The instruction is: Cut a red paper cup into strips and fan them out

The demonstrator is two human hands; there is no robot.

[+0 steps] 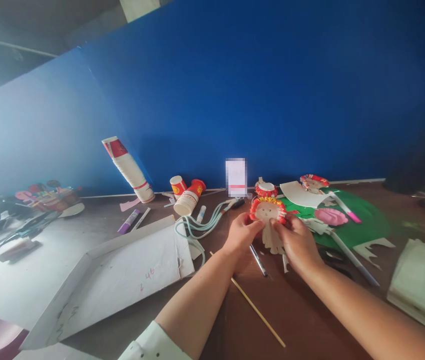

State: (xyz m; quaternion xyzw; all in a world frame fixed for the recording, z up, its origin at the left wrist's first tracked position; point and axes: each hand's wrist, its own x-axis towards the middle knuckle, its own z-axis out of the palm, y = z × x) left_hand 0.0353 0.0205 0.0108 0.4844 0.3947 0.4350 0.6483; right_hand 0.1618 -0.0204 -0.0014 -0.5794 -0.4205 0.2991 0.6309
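Note:
Between my two hands is a paper doll (268, 212) with a drawn face, a red-and-yellow curled rim round its head and a pale paper strip hanging below. My left hand (243, 232) pinches its left edge between thumb and fingers. On the other side my right hand (298, 242) grips it, thumb on the front. Below the left hand lies a pen (258, 261) on the brown table, with a thin wooden stick (258, 312) nearer me. Just behind the doll sits another red-edged paper piece (266, 187).
Left of my arms lies a shallow white box (122, 275). Light-blue cable (206, 227), paper cups (189, 197) and a leaning cup stack (129, 170) stand behind it. Green paper (370, 215), markers (355, 257) and a stack of paper (422, 285) lie right. A blue partition (253, 90) rises behind.

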